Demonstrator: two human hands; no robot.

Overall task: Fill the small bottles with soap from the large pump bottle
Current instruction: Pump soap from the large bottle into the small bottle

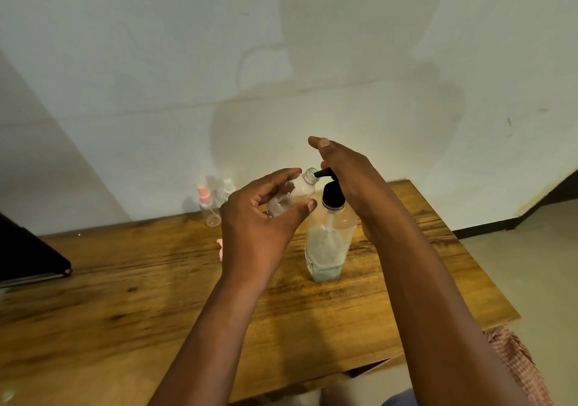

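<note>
A large clear pump bottle [327, 243] with a black pump head stands on the wooden table [125, 296], holding a little pale soap at its bottom. My left hand [259, 221] grips a small clear bottle [297, 191], tilted, its uncapped mouth right at the black spout. My right hand [347, 168] lies flat on top of the pump head, fingers extended. Two more small bottles stand by the wall: one with a pink cap [208, 204], one with a clear cap [226, 188].
A pink cap [220, 247] lies on the table, partly hidden behind my left wrist. A dark flat object [28, 255] sits at the table's left edge. The wall rises just behind the table; floor lies beyond the right edge.
</note>
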